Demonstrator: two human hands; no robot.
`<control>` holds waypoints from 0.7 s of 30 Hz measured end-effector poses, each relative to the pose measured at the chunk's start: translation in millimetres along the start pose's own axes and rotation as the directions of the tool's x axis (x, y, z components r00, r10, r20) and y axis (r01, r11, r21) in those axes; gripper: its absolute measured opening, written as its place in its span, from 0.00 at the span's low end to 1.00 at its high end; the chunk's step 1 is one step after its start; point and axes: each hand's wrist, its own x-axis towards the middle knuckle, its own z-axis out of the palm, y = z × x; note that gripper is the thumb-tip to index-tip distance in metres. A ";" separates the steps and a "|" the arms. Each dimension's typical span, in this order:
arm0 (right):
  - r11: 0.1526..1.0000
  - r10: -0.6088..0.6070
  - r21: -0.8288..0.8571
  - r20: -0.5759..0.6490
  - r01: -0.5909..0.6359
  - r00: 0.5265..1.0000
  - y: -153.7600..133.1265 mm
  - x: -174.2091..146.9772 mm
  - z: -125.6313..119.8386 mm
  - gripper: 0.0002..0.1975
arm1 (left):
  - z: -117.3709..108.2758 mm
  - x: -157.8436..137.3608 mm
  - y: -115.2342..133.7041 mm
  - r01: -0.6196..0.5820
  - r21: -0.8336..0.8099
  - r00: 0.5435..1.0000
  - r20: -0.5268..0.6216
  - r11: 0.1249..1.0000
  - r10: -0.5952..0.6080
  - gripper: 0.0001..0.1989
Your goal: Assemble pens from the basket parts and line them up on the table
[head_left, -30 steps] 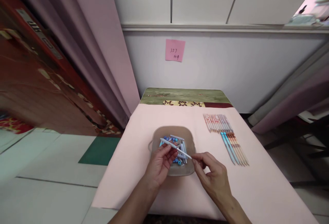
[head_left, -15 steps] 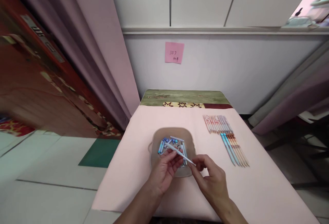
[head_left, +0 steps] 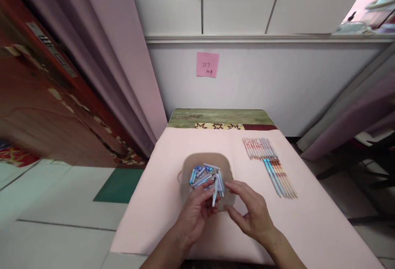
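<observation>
My left hand (head_left: 197, 208) pinches a pale blue pen (head_left: 215, 194) between thumb and fingers, over the near part of a beige plastic tub (head_left: 228, 169). The pen points toward me, its whitish end lowest. To its right my right hand (head_left: 249, 208) is held apart from the pen, thumb and fingers spread with nothing between them. Inside the tub lie several loose pale blue and lilac pen parts (head_left: 200, 181), with small dark blue and turquoise caps (head_left: 207, 169) among them. My left fingers hide some of these parts.
On the pink tablecloth (head_left: 166, 166), right of the tub, lies a back row of reddish to lilac pens (head_left: 259, 148). A front row holds blue pens (head_left: 273, 177) and brown-and-beige pens (head_left: 284, 179). A pink note (head_left: 207, 64) is stuck to the wall behind.
The pen has swung from slanting toward the right hand to pointing at me. My right hand has let go of its tip and opened, moving slightly away.
</observation>
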 end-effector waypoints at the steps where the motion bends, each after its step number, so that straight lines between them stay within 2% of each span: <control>1: 1.000 0.016 0.003 0.013 -0.016 1.000 1.5 1.9 0.3 0.23 | -0.1 -2.3 2.9 0.002 0.023 1.000 0.007 1.000 -0.002 0.20; 4: 1.000 0.002 0.000 0.035 -0.002 0.999 3.5 8.5 6.6 0.22 | -0.2 -7.7 8.5 0.034 0.077 0.997 0.069 0.996 -0.040 0.21; 8: 0.999 -0.023 0.030 0.007 0.023 1.000 -1.5 14.0 15.2 0.15 | -2.6 -10.0 9.6 0.064 0.115 0.986 0.146 0.991 -0.081 0.17; 9: 0.999 0.014 0.041 0.002 -0.014 1.000 -4.2 14.4 15.5 0.13 | -3.5 -9.8 9.8 0.033 0.128 0.989 0.141 0.991 -0.051 0.17; 11: 0.985 0.144 0.094 0.032 -0.147 0.989 -10.9 14.2 13.9 0.10 | -4.8 -9.0 11.3 -0.106 0.163 0.990 0.105 0.981 0.089 0.16; 13: 0.927 0.294 0.211 0.109 -0.311 0.950 -18.4 13.3 11.1 0.09 | -4.5 -8.5 14.5 -0.287 0.196 0.958 0.057 0.937 0.282 0.15; 15: 0.826 0.394 0.348 0.206 -0.443 0.896 -24.9 12.0 9.2 0.10 | -2.3 -8.5 18.5 -0.403 0.220 0.914 0.039 0.889 0.404 0.14; 17: 0.735 0.436 0.442 0.275 -0.515 0.857 -29.1 10.0 9.1 0.11 | 1.1 -8.9 21.6 -0.441 0.241 0.894 0.037 0.864 0.446 0.13; 21: 0.614 0.462 0.549 0.333 -0.567 0.822 -33.2 5.0 12.9 0.12 | 5.9 -9.0 21.8 -0.459 0.288 0.878 0.002 0.841 0.479 0.10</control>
